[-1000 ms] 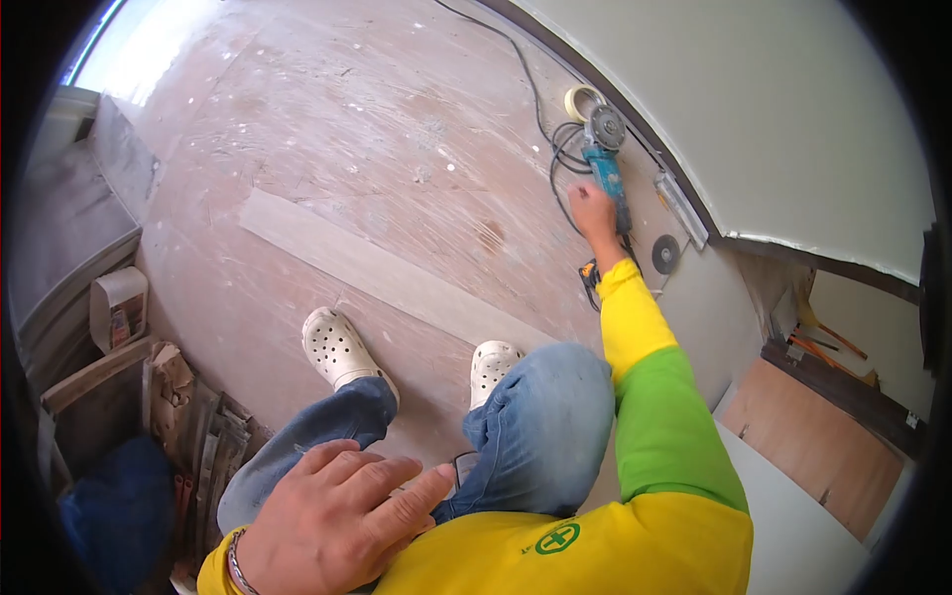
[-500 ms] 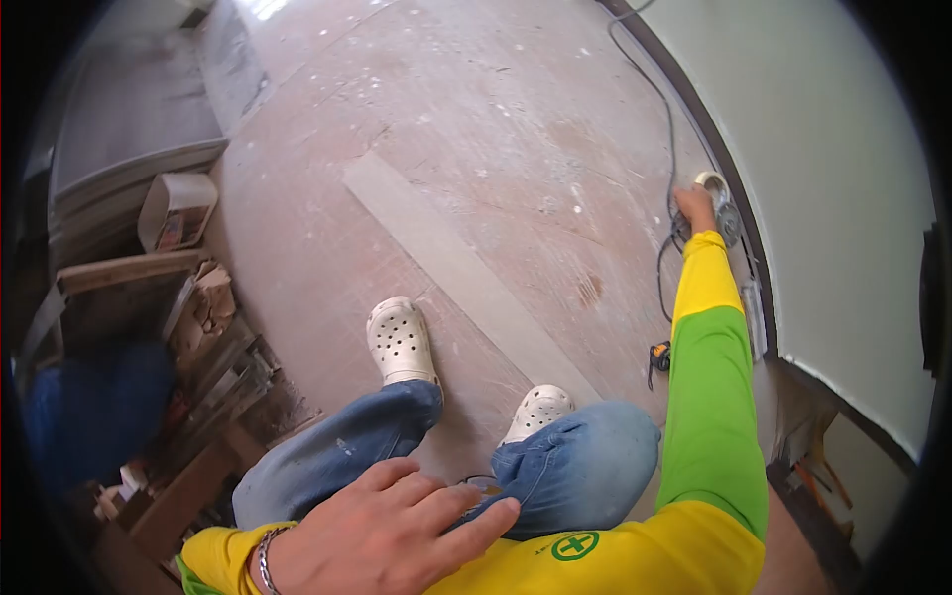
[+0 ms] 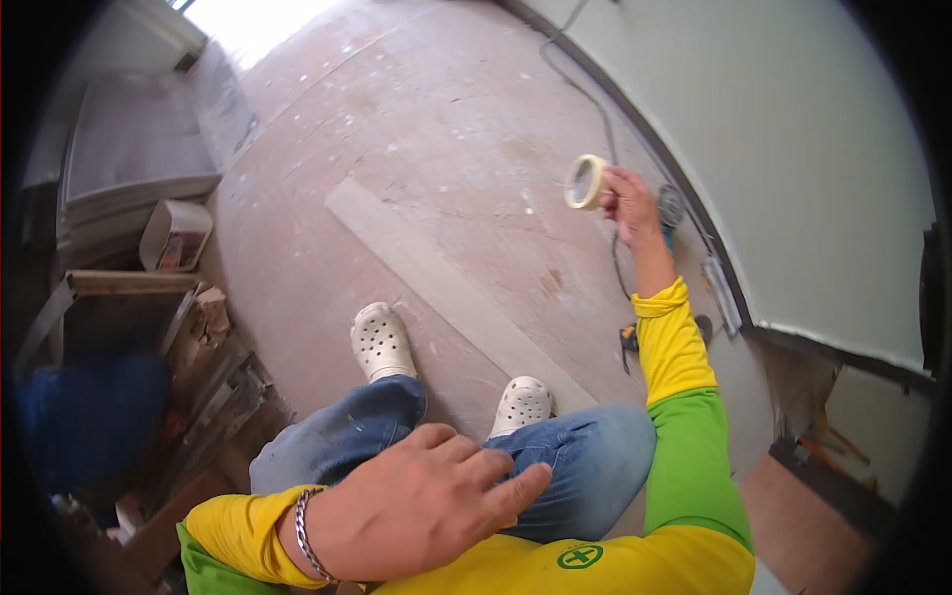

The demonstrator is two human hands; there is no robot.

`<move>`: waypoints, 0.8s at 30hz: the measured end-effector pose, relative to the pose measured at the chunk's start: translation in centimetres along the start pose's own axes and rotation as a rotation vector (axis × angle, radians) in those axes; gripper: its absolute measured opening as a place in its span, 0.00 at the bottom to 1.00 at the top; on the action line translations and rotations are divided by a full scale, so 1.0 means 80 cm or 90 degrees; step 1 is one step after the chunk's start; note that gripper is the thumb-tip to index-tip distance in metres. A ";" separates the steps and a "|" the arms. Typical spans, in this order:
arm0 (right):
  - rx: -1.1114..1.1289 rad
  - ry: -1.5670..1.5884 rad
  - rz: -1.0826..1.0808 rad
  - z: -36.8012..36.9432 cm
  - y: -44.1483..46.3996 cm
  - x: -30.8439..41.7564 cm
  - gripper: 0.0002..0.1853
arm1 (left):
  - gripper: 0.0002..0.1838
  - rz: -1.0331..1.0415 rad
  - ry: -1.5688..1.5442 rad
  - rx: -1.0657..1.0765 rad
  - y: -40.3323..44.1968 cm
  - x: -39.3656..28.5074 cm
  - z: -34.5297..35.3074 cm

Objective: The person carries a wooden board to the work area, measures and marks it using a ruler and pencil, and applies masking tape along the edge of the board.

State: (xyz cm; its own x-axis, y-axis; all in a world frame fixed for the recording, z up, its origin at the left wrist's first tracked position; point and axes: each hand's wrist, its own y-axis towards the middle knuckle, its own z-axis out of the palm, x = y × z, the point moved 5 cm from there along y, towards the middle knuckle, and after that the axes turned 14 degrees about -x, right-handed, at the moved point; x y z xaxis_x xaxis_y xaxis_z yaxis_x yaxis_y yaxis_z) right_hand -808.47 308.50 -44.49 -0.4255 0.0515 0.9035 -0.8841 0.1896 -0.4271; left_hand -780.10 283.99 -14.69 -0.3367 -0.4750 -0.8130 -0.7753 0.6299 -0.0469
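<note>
Right hand (image 3: pixel 633 203) pinching the tape roll (image 3: pixel 599 180) by its rim, seemingly to keep it clear of the floor (image 3: pixel 446 149), near the grinder (image 3: pixel 670 206); left hand (image 3: pixel 426 501) loosely spread above the jeans (image 3: pixel 585 461), perhaps for balance, palm hidden.

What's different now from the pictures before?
The right hand took hold of the tape roll, which lay on the floor beside the grinder, and lifted it up, away from the wall. The left hand stayed over the lap, holding nothing visible. The grinder and the flat strip stayed on the floor.
</note>
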 end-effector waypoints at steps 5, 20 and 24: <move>0.196 0.084 0.019 0.010 -0.156 0.113 0.11 | 0.25 -0.007 -0.007 -0.049 0.010 -0.032 0.022; 0.131 0.207 -0.128 -0.009 -0.426 0.207 0.19 | 0.20 -0.006 -0.034 -0.632 0.051 -0.045 0.003; 0.155 0.185 -0.141 -0.006 -0.429 0.198 0.21 | 0.17 -0.015 0.008 -0.617 0.050 -0.032 0.006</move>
State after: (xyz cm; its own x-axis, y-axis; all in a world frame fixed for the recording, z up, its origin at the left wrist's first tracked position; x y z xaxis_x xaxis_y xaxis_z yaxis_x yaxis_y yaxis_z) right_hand -784.76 303.31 -15.51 -0.1790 0.3155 0.9319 -0.9825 -0.0079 -0.1861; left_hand -782.10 288.05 -13.11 -0.3162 -0.4910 -0.8118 -0.8844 -0.1571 0.4395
